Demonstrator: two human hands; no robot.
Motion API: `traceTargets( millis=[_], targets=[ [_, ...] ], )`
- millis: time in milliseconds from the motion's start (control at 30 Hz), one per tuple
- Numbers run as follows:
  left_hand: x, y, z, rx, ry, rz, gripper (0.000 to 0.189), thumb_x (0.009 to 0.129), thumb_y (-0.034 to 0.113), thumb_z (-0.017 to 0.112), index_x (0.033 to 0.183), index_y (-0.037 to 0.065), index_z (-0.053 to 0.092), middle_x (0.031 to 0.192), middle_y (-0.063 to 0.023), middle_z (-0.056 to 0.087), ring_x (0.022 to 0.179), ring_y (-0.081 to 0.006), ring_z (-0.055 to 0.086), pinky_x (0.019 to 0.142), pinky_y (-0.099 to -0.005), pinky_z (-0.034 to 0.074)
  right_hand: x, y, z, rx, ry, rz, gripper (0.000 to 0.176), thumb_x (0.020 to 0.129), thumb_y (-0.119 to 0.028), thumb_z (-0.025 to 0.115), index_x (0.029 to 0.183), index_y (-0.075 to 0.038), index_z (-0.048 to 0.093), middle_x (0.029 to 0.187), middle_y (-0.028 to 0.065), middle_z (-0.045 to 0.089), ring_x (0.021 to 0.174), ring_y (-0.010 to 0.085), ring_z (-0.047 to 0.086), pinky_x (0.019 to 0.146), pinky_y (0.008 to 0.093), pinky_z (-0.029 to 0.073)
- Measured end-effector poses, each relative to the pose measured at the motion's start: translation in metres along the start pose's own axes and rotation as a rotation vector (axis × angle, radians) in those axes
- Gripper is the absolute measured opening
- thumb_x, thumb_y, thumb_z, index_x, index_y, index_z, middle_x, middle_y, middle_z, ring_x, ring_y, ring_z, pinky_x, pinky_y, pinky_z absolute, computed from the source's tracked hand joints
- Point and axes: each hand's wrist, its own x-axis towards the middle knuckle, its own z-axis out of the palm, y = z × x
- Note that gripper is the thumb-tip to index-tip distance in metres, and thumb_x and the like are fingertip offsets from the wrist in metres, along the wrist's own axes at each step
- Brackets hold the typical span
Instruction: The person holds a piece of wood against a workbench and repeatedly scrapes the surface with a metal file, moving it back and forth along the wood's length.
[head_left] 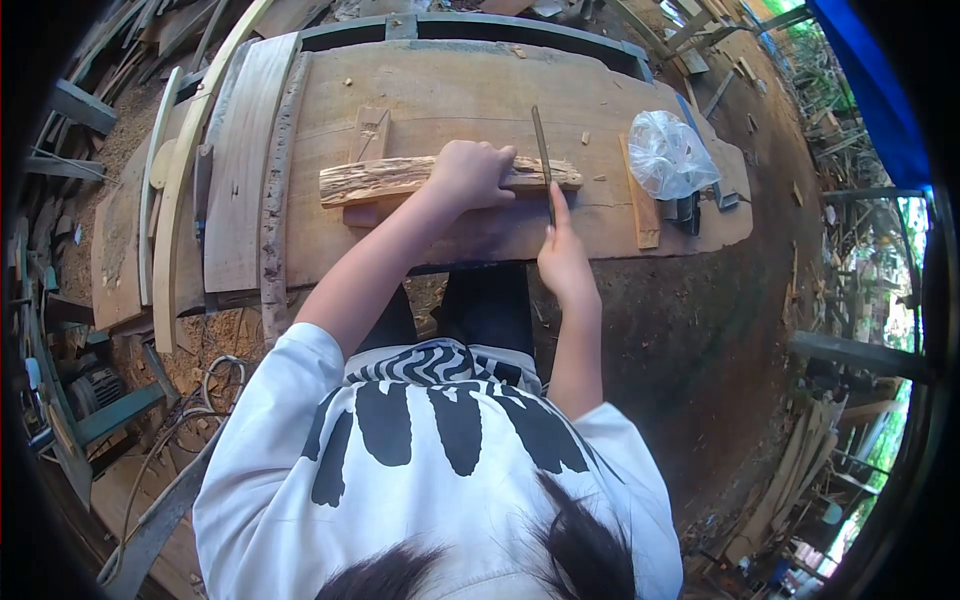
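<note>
A rough, splintery length of wood (385, 180) lies across the worktable (430, 100), raised on a smaller block beneath it. My left hand (470, 175) is closed over its middle and presses down on it. Near the wood's right end, my right hand (565, 255) grips a long, thin, dark metal tool like a file (542, 145). Its shaft points away from me and crosses over the wood. The lower end of the tool is hidden in my fingers. A short flat offcut (371, 130) sticks out behind the wood on the left.
At the table's right are a clear plastic bag (670, 155), a flat wooden strip (642, 205) and a dark object (687, 213) partly under the bag. Long boards (245, 180) line the left side. Small chips (585, 137) dot the tabletop. A motor (97, 388) stands lower left.
</note>
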Motion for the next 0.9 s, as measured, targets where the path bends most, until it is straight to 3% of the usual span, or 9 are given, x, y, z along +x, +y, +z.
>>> traceTargets(
  millis=[67,200,333,467,500,567,633,733,900],
  targets=[
    [-0.002,-0.001,0.005,-0.048,0.088,0.026,0.052,0.075,0.048,0.075,0.107,0.010,0.059,0.088,-0.0145,0.070,0.085,-0.0324,0.070,0.072,-0.0449,0.055,0.024,-0.017,-0.005,-0.012,-0.123,0.220,0.063,0.102,-0.008,0.038,0.157,-0.029,0.015,0.112,0.0338,0.063,0.105,0.0502,0.061,0.089,0.0542,0.048],
    [-0.005,0.001,0.010,-0.004,0.176,0.018,0.053,0.075,0.049,0.075,0.107,0.010,0.059,0.089,-0.0150,0.070,0.084,-0.0329,0.070,0.071,-0.0450,0.055,0.003,-0.022,-0.006,-0.015,-0.097,0.182,0.064,0.102,-0.008,0.038,0.157,-0.031,0.015,0.111,0.0342,0.063,0.105,0.0500,0.061,0.089,0.0544,0.048],
    [-0.004,0.003,0.009,-0.018,0.134,0.011,0.054,0.074,0.050,0.076,0.107,0.010,0.059,0.091,-0.0151,0.070,0.084,-0.0327,0.071,0.071,-0.0449,0.056,-0.067,-0.018,-0.017,0.013,-0.154,0.315,0.066,0.103,-0.008,0.039,0.158,-0.036,0.014,0.120,0.0326,0.061,0.111,0.0463,0.062,0.094,0.0506,0.047],
    [-0.004,0.003,0.011,-0.012,0.152,0.006,0.053,0.074,0.050,0.076,0.106,0.010,0.060,0.089,-0.0148,0.069,0.084,-0.0326,0.071,0.071,-0.0446,0.056,-0.088,-0.028,-0.034,0.116,-0.252,0.459,0.067,0.103,-0.006,0.038,0.158,-0.036,0.014,0.129,0.0320,0.057,0.116,0.0445,0.060,0.098,0.0498,0.046],
    [-0.004,0.002,0.011,-0.012,0.149,0.010,0.053,0.074,0.050,0.076,0.106,0.010,0.060,0.089,-0.0148,0.069,0.084,-0.0326,0.071,0.071,-0.0446,0.056,-0.086,-0.022,-0.028,0.118,-0.250,0.464,0.067,0.103,-0.006,0.038,0.158,-0.036,0.014,0.129,0.0320,0.057,0.116,0.0445,0.060,0.098,0.0498,0.046],
    [-0.002,0.001,0.008,-0.019,0.110,0.024,0.052,0.074,0.050,0.075,0.105,0.011,0.060,0.089,-0.0144,0.070,0.084,-0.0329,0.070,0.072,-0.0448,0.056,-0.062,0.000,-0.008,0.061,-0.081,0.170,0.066,0.102,-0.007,0.038,0.158,-0.034,0.014,0.114,0.0345,0.062,0.107,0.0491,0.061,0.090,0.0515,0.048],
    [-0.004,0.002,0.000,-0.008,0.094,0.003,0.051,0.075,0.050,0.075,0.105,0.012,0.061,0.091,-0.0130,0.071,0.087,-0.0310,0.071,0.074,-0.0434,0.056,-0.019,0.008,0.005,0.065,-0.016,0.079,0.067,0.102,-0.007,0.038,0.158,-0.034,0.013,0.115,0.0346,0.061,0.107,0.0492,0.061,0.091,0.0509,0.048],
    [0.001,0.000,-0.003,-0.005,0.082,-0.049,0.050,0.076,0.050,0.075,0.106,0.012,0.062,0.092,-0.0113,0.072,0.091,-0.0288,0.071,0.076,-0.0418,0.056,0.014,0.004,-0.002,0.060,-0.091,0.113,0.067,0.102,-0.007,0.038,0.158,-0.034,0.012,0.114,0.0343,0.062,0.107,0.0492,0.061,0.092,0.0506,0.048],
    [0.003,-0.001,0.001,-0.009,0.077,-0.062,0.052,0.075,0.051,0.076,0.107,0.012,0.062,0.094,-0.0111,0.073,0.092,-0.0284,0.071,0.076,-0.0419,0.056,-0.026,-0.005,-0.002,0.003,-0.096,0.186,0.068,0.102,-0.007,0.038,0.157,-0.037,0.012,0.111,0.0340,0.063,0.105,0.0480,0.062,0.089,0.0521,0.048]
  ],
)
